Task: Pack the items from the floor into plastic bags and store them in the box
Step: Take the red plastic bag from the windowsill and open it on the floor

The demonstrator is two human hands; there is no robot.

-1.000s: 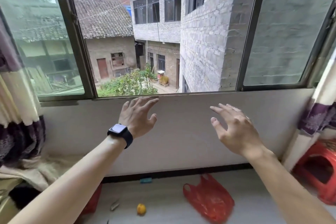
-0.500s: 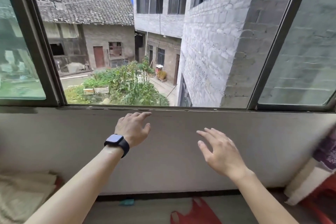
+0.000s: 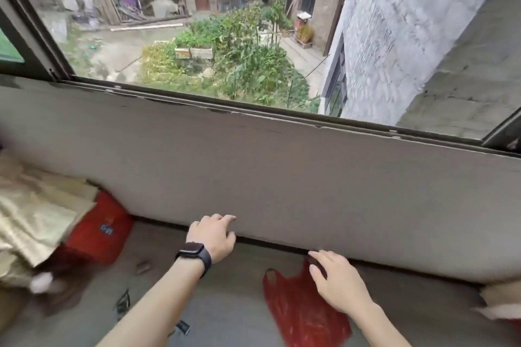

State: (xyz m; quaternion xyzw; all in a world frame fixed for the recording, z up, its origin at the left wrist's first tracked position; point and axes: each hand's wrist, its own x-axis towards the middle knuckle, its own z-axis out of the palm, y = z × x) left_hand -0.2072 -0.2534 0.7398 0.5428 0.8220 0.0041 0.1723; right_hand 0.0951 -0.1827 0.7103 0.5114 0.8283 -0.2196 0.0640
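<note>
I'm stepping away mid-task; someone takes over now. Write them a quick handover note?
Left hand: open, empty, low by the wall.
Right hand: open, empty, above the red plastic bag, not gripping it.
The bag lies on the floor; small items lie left of it, too blurred to name.
A red boxy thing sits far left, partly under beige cloth; possibly the box.
Done: nothing visibly packed. Left: take the bag, fill it, store it.

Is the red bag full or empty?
Empty, it seems: the red bag lies flat and crumpled on the floor, with no bulge showing.
</note>
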